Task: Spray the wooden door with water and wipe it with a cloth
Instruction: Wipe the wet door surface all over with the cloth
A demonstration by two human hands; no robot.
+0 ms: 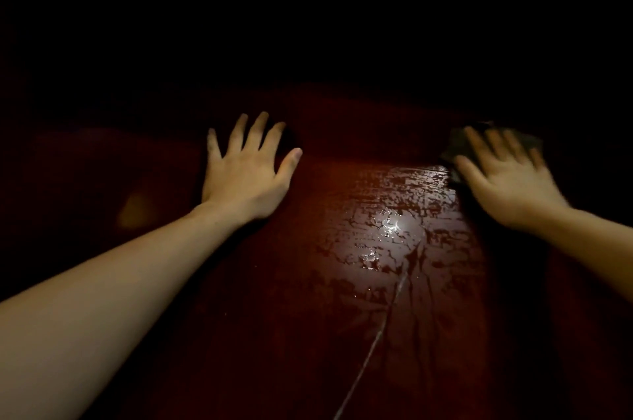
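Both of my hands lie against the dark red-brown wooden door (301,299), which fills the lower part of the view under dim light; its upper part is lost in darkness. My left hand (245,176) rests bare on the wood left of centre, its fingers (254,138) straight and spread, the thumb out to the side, holding nothing. My right hand (507,186) is at the right, well apart from the left, and appears blurred. Its fingers are likewise straight and spread, pressing flat on a dark grey cloth (457,142) and not curled round it. That cloth lies between my palm and the door and shows beyond the fingertips and beside the thumb. Between the two hands, nearer the right one, a wet glossy patch (397,224) covers the wood. It carries a bright glare spot, its film is broken into horizontal streaks, and its upper right corner meets the cloth. A thin pale line (373,341) runs from this patch down and leftward to the bottom edge of the view; whether it is a run of water or a scratch I cannot tell. Both forearms are bare.
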